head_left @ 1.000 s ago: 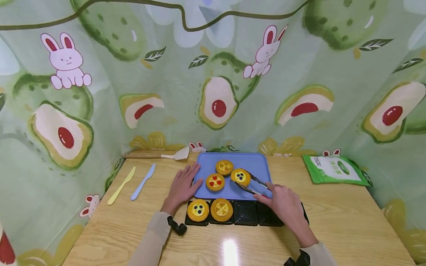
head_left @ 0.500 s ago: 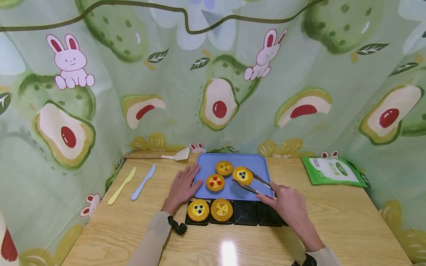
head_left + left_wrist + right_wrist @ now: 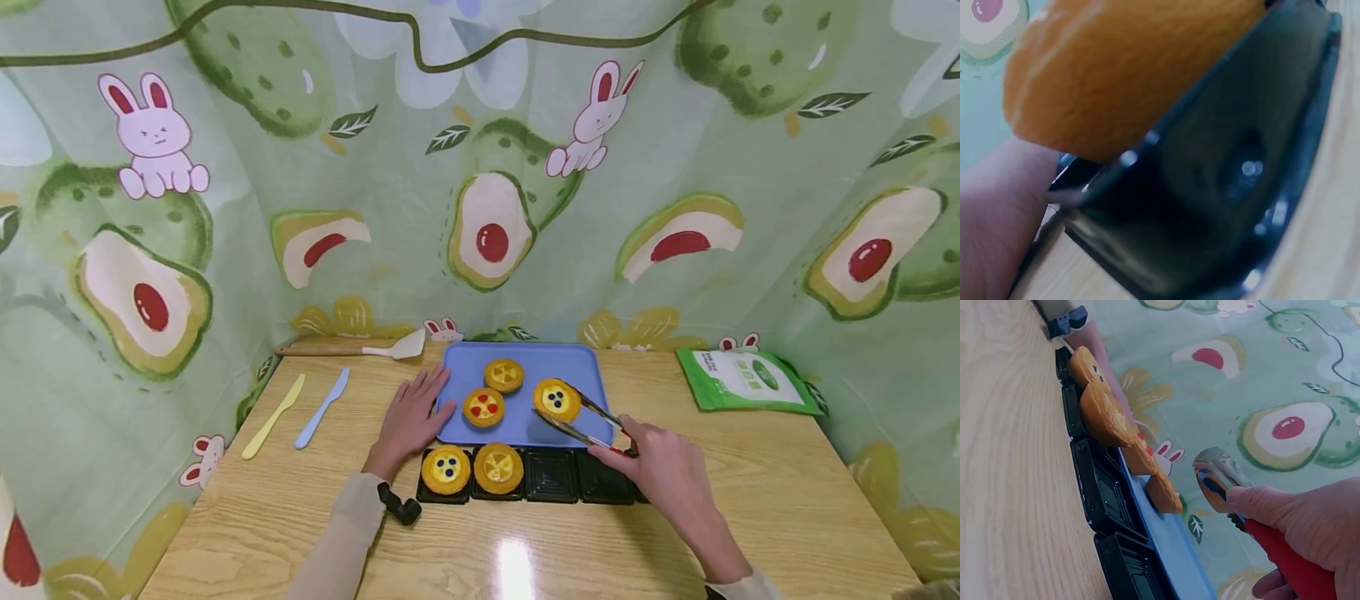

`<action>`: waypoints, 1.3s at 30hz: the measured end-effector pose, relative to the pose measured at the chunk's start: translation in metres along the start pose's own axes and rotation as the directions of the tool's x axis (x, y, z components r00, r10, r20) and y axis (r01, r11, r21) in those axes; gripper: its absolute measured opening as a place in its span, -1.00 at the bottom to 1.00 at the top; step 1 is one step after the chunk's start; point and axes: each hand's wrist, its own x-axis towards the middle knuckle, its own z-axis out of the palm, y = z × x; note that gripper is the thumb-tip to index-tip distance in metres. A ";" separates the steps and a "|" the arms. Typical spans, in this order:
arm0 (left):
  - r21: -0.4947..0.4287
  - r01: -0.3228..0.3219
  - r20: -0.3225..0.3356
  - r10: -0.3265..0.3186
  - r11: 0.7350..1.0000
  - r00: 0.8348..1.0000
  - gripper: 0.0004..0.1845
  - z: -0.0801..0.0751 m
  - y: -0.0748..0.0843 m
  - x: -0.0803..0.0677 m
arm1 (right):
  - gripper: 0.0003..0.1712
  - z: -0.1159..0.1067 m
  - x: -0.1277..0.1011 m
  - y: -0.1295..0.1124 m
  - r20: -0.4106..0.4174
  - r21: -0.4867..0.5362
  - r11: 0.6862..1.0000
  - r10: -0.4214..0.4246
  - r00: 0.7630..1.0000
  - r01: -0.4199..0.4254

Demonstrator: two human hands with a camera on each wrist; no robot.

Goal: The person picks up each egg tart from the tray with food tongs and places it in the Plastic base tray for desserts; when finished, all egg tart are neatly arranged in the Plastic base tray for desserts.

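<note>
My right hand point(image 3: 667, 467) grips red-handled tongs point(image 3: 1285, 556), whose metal ends pinch an egg tart with blueberries point(image 3: 557, 401) above the blue tray point(image 3: 585, 358). In the right wrist view that tart appears lifted off the tray. My left hand point(image 3: 411, 417) lies with straight fingers at the tray's left edge. On the tray sit a tart with red pieces point(image 3: 483, 407) and a tart with yellow wedges point(image 3: 503, 376). A row of black plastic cups point(image 3: 551, 475) stands in front, holding another blueberry tart point(image 3: 446, 470) and another yellow-wedge tart point(image 3: 498, 468).
Left on the wooden table point(image 3: 247, 533) lie a yellow knife point(image 3: 273, 417) and a blue knife point(image 3: 322, 408). A spatula point(image 3: 352, 346) with a wooden handle lies behind them. At the back right is a green-and-white packet point(image 3: 750, 382). A patterned curtain point(image 3: 405, 183) surrounds the table.
The tongs and the blueberry tart they pinch have moved right over the tray, with my right hand shifting right and slightly toward me. My left hand has stayed in place.
</note>
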 end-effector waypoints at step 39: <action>0.011 0.025 0.020 -0.026 1.000 0.999 -0.24 0.001 -0.001 0.000 | -0.20 0.006 -0.050 -0.015 0.337 0.047 0.985 0.140 0.931 -0.165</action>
